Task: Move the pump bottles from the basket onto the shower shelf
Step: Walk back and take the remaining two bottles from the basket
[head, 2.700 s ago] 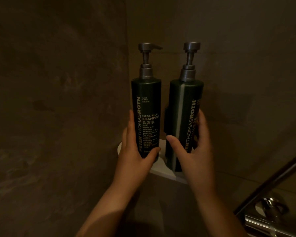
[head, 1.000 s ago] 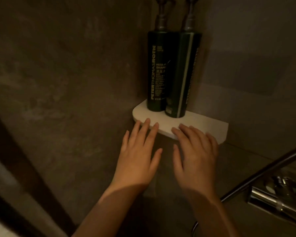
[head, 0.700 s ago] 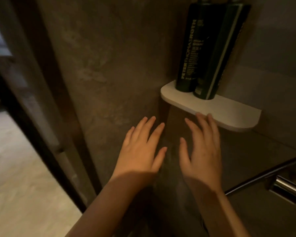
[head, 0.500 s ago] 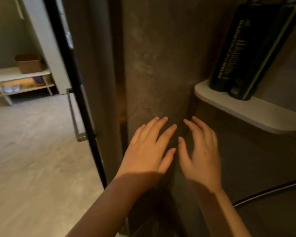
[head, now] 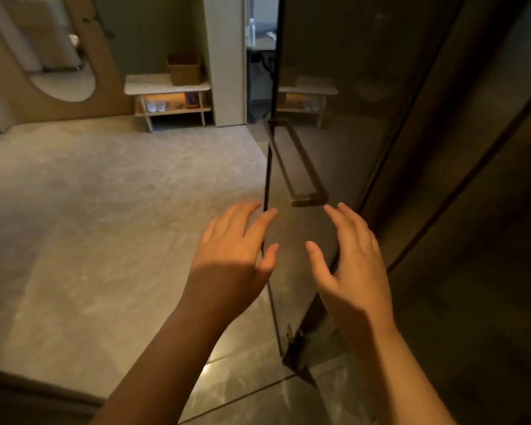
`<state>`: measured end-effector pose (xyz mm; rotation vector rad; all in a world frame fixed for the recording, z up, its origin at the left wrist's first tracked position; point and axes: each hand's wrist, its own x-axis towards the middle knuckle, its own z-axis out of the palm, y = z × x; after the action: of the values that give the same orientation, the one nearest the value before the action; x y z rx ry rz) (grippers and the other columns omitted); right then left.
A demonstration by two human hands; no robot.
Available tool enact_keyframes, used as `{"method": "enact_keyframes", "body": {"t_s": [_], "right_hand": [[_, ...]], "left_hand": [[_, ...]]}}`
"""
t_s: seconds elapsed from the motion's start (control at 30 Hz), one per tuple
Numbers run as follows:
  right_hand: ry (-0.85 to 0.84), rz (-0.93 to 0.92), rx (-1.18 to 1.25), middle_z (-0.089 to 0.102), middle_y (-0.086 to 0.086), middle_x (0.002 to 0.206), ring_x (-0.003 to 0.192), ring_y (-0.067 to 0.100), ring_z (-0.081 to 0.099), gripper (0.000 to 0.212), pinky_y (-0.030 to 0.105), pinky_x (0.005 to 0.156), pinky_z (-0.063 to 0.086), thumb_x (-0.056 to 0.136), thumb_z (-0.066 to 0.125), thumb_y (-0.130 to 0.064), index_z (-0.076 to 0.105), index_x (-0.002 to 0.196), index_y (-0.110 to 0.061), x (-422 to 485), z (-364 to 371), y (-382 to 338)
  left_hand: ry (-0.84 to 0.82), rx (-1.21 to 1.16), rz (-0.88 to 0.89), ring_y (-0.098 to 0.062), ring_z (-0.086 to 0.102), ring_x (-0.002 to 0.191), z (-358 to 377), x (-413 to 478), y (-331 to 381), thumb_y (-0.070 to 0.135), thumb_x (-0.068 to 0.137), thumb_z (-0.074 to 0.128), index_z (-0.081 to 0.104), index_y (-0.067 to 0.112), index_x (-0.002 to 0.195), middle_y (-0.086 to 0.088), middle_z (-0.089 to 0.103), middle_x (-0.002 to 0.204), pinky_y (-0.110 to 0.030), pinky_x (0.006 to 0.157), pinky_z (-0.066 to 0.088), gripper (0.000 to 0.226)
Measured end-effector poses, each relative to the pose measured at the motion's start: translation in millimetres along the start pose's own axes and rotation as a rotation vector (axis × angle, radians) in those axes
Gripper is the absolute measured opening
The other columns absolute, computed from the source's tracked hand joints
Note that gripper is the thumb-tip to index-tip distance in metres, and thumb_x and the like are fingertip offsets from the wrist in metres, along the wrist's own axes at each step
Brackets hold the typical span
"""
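My left hand (head: 232,256) and my right hand (head: 354,265) hang in front of me, palms down, fingers spread, holding nothing. Far across the room a brown basket (head: 184,69) sits on a low white bench (head: 141,85); I cannot see what is inside it. The pump bottles and the shower shelf are out of view.
A glass shower door (head: 334,87) stands edge-on between my hands, with a long dark bar handle (head: 298,164) just beyond my fingertips. Grey stone floor (head: 105,210) stretches to the left. A dark wall (head: 488,240) fills the right side. An oval mirror (head: 59,50) is at far left.
My view has swung left from the shelf with two bottles to the open doorway. Both hands left the bottles, dropped away from the shelf and stay empty.
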<state>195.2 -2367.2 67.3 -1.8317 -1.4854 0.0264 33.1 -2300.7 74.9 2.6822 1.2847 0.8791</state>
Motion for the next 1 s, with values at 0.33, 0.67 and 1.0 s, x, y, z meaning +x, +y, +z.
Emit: {"method": "enact_keyframes", "body": {"t_s": [0.33, 0.67, 1.0], "right_hand": [[-0.310, -0.060, -0.035, 0.019, -0.007, 0.155, 0.140, 0.009, 0.012, 0.063, 0.029, 0.108, 0.019, 0.090, 0.044, -0.052, 0.021, 0.145, -0.032, 18.3, 100.5, -66.0], [-0.364, -0.174, 0.030, 0.033, 0.000, 0.150, 0.138, 0.014, 0.026, 0.060, 0.029, 0.107, 0.025, 0.090, 0.052, -0.043, 0.031, 0.143, -0.025, 106.6, 194.3, -68.4], [-0.387, -0.234, 0.086, 0.042, -0.003, 0.142, 0.130, 0.015, 0.037, 0.056, 0.029, 0.102, 0.033, 0.090, 0.048, -0.045, 0.034, 0.141, -0.024, 289.9, 268.3, -54.0]], "left_hand": [[-0.062, 0.176, -0.286, -0.030, 0.048, 0.122, -32.1, -35.6, -119.7, 0.034, 0.086, 0.057, 0.050, 0.013, 0.132, -0.014, 0.051, 0.134, -0.045, 0.096, 0.040, 0.051], [-0.104, 0.269, -0.454, -0.030, 0.045, 0.123, -4.7, 9.3, -204.7, 0.035, 0.087, 0.058, 0.048, 0.017, 0.133, -0.012, 0.045, 0.140, -0.043, 0.098, 0.037, 0.051], [-0.043, 0.315, -0.510, -0.027, 0.046, 0.124, 32.8, 163.8, -281.9, 0.036, 0.089, 0.056, 0.046, 0.016, 0.135, -0.011, 0.044, 0.142, -0.041, 0.097, 0.040, 0.052]]}}
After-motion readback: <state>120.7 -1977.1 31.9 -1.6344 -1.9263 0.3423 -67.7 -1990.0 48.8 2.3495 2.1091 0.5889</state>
